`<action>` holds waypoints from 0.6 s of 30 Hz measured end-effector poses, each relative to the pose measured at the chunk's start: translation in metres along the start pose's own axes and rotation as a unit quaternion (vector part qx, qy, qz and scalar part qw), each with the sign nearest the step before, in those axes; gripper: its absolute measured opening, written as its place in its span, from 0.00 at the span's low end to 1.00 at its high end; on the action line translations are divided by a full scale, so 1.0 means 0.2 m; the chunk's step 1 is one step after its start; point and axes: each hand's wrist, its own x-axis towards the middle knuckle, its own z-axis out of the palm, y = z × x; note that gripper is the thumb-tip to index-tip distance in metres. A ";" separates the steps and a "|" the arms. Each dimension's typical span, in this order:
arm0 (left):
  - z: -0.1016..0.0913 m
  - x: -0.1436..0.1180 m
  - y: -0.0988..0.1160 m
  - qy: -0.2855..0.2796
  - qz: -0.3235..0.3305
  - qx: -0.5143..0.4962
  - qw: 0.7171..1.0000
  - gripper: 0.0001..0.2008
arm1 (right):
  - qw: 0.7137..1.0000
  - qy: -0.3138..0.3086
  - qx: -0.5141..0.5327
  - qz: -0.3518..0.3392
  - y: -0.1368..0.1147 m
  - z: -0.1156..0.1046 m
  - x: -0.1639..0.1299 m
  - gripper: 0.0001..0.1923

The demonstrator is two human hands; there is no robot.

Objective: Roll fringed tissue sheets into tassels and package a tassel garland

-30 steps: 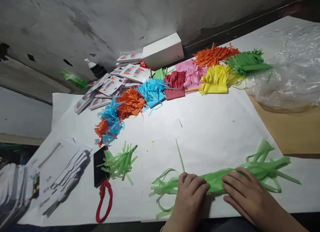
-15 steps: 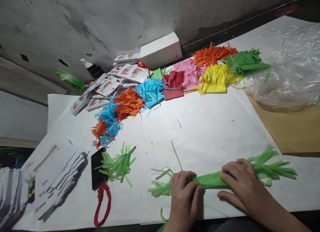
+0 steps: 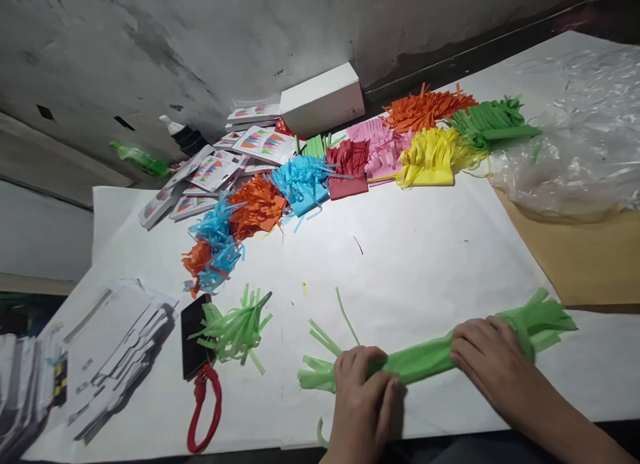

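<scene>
A long roll of light green fringed paper (image 3: 425,359) lies along the near edge of the white sheet (image 3: 400,251). My left hand (image 3: 363,397) presses on its left part, fingers curled over it. Over the roll's right part lies my right hand (image 3: 493,364), fingers spread flat. Loose green strips stick out at both ends of the roll. A finished light green tassel (image 3: 235,329) lies to the left, apart from both hands.
Fringed paper stacks in orange, blue, red, pink, yellow and green curve across the back. A white box (image 3: 323,99), printed cards (image 3: 220,167), clear plastic (image 3: 575,137), a black phone (image 3: 193,334) with a red loop (image 3: 203,411) and paper stacks at left surround the work area.
Both hands have rolled the green fringed paper tighter. The spread strips at its right end have drawn together, and the roll has shifted slightly away from me.
</scene>
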 end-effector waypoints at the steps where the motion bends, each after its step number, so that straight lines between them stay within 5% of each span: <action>1: 0.00 0.01 0.01 0.008 -0.019 0.005 1.000 0.09 | 0.999 -0.003 -0.033 0.008 0.00 0.01 0.03 0.21; 4: 0.02 0.06 0.04 0.050 -0.069 0.026 0.996 0.11 | 0.994 -0.020 -0.105 0.013 -0.01 0.03 0.09 0.23; 10: 0.07 0.10 0.06 0.068 -0.088 0.063 0.992 0.11 | 0.995 0.013 -0.090 0.036 -0.02 0.01 0.11 0.16; 15: 0.04 0.10 0.04 0.047 -0.076 0.070 0.994 0.08 | 0.992 0.005 0.052 -0.117 -0.06 0.03 0.05 0.16; 18: 0.06 0.10 0.05 0.090 -0.023 0.074 0.993 0.07 | 0.991 -0.007 0.050 -0.120 -0.07 0.04 0.03 0.17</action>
